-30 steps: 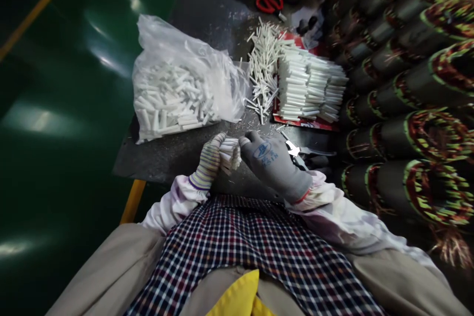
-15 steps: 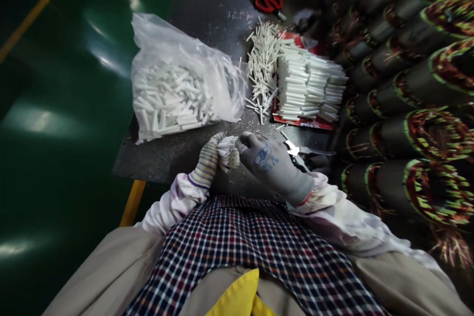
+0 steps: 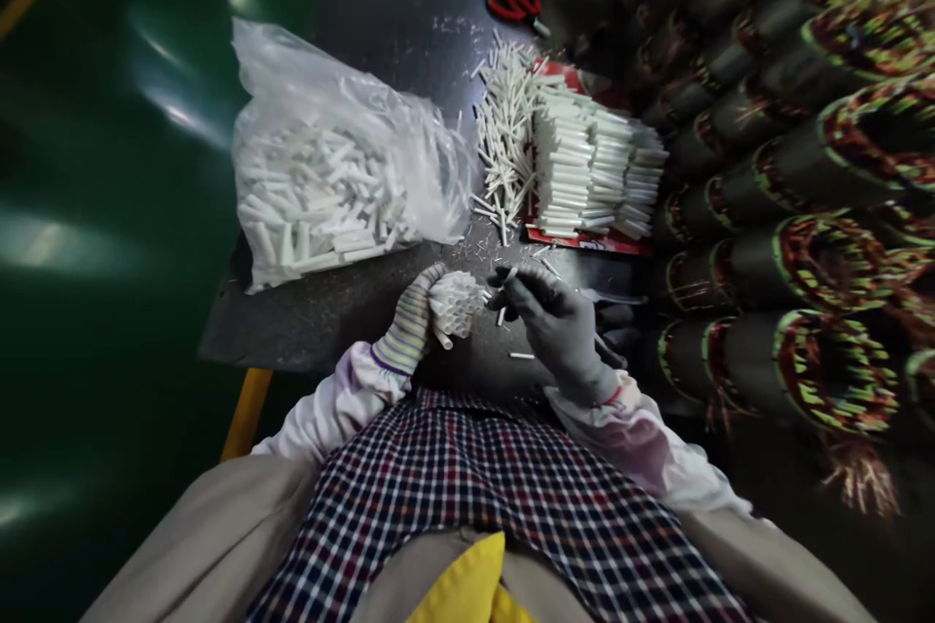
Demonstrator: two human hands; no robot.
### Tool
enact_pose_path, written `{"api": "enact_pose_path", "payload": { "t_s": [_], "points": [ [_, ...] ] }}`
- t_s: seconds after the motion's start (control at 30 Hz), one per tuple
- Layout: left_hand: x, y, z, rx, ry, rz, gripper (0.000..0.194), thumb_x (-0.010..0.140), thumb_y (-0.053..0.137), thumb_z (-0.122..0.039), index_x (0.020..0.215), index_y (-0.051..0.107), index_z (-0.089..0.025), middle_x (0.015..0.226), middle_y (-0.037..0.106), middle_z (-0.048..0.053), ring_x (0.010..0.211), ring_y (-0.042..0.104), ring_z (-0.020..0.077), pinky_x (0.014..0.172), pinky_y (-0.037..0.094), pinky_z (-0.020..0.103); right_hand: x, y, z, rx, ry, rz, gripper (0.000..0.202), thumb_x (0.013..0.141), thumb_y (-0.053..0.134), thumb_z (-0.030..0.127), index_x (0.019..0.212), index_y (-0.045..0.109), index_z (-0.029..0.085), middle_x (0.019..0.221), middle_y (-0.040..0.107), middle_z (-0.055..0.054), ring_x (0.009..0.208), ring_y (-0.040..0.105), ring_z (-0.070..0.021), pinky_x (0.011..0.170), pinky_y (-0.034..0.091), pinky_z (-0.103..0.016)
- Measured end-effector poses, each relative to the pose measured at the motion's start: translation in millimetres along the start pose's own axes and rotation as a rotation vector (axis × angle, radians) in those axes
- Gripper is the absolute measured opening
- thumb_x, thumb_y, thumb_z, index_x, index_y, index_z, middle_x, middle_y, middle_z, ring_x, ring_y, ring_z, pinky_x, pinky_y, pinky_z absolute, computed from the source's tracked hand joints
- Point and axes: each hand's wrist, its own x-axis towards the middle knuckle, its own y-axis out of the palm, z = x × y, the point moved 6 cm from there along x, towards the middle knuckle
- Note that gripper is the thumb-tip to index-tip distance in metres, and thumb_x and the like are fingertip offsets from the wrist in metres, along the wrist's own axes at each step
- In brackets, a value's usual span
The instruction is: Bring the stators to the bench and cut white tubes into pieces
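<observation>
My left hand [image 3: 410, 319], in a striped glove, is closed around a bundle of white tubes [image 3: 457, 304], their hollow ends turned towards me. A thin white tube sticks out on the bundle's right side. To the right, my right hand [image 3: 549, 316], in a grey glove, is apart from the bundle. Its thumb and fingertips pinch a small thin white tube [image 3: 511, 274], mostly hidden by the fingers. Below that hand a short thin tube [image 3: 521, 355] lies on the dark tabletop [image 3: 292, 331].
A clear plastic bag [image 3: 321, 185] full of white tubes lies on the left. Beyond my hands are a loose pile of thin tubes [image 3: 505, 136] and stacked tubes [image 3: 566, 175] on a red sheet. Red-handled scissors [image 3: 515, 0] lie behind. Copper-wound stators [image 3: 774, 273] line the right side.
My right hand has drawn back right from the bundle and turned over, now pinching a small tube. The bundle's end shows more fully. Short tubes now show on the tabletop beneath it.
</observation>
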Motion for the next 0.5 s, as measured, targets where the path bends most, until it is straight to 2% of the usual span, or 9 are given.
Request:
{"api": "enact_pose_path", "payload": {
  "t_s": [0.1, 0.17, 0.23, 0.3, 0.4, 0.5],
  "points": [
    [-1, -3.3, -9, -0.057, -0.031, 0.023, 0.029, 0.09, 0.053, -0.034, 0.074, 0.067, -0.015, 0.07, 0.072, 0.006, 0.062, 0.071, 0.0198, 0.064, 0.061, 0.032, 2, -16, -11, -0.322, -0.044, -0.038, 0.039, 0.096, 0.054, 0.05, 0.11, 0.072, 0.018, 0.085, 0.075, -0.006, 0.071, 0.067, -0.0168, 0.064, 0.051, -0.029],
    [-3, -11.8, -24, -0.082, 0.04, -0.03, 0.027, 0.089, 0.056, -0.035, 0.075, 0.067, -0.015, 0.069, 0.071, 0.005, 0.061, 0.07, 0.019, 0.063, 0.061, 0.032, 5, -20, -21, -0.672, -0.066, 0.042, 0.034, 0.096, 0.054, 0.043, 0.109, 0.074, 0.019, 0.096, 0.075, -0.01, 0.081, 0.067, -0.02, 0.072, 0.049, -0.031],
    [-4, -19.3, -41, -0.127, 0.149, -0.066, 0.024, 0.089, 0.057, -0.035, 0.078, 0.067, -0.015, 0.071, 0.072, 0.004, 0.063, 0.07, 0.0179, 0.065, 0.06, 0.03, 11, -15, -29, -0.941, -0.089, 0.148, 0.033, 0.097, 0.054, 0.037, 0.116, 0.073, 0.019, 0.11, 0.073, -0.013, 0.094, 0.066, -0.0235, 0.08, 0.046, -0.033],
    [-5, -21.6, -49, -0.16, 0.174, -0.054, 0.025, 0.09, 0.054, -0.035, 0.08, 0.067, -0.016, 0.074, 0.072, 0.004, 0.067, 0.07, 0.0177, 0.066, 0.06, 0.03, 23, 1, -29, -1.05, -0.157, 0.228, 0.035, 0.098, 0.05, 0.032, 0.125, 0.069, 0.019, 0.122, 0.069, -0.014, 0.105, 0.062, -0.0256, 0.087, 0.044, -0.036],
    [-5, -19.6, -49, -0.166, 0.142, -0.02, 0.027, 0.092, 0.05, -0.035, 0.078, 0.066, -0.018, 0.075, 0.072, 0.004, 0.068, 0.069, 0.0186, 0.066, 0.06, 0.033, 53, 45, -19, -1.06, -0.283, 0.325, 0.038, 0.1, 0.046, 0.03, 0.13, 0.065, 0.017, 0.133, 0.062, -0.015, 0.119, 0.053, -0.0275, 0.097, 0.039, -0.038],
    [-5, -20.8, -48, -0.17, 0.16, -0.025, 0.025, 0.091, 0.051, -0.034, 0.082, 0.068, -0.019, 0.077, 0.073, 0.004, 0.076, 0.071, 0.021, 0.075, 0.061, 0.038, 81, 81, -14, -1.078, -0.285, 0.382, 0.038, 0.098, 0.049, 0.033, 0.126, 0.066, 0.011, 0.133, 0.059, -0.018, 0.122, 0.05, -0.0296, 0.099, 0.038, -0.039]
  ]
}}
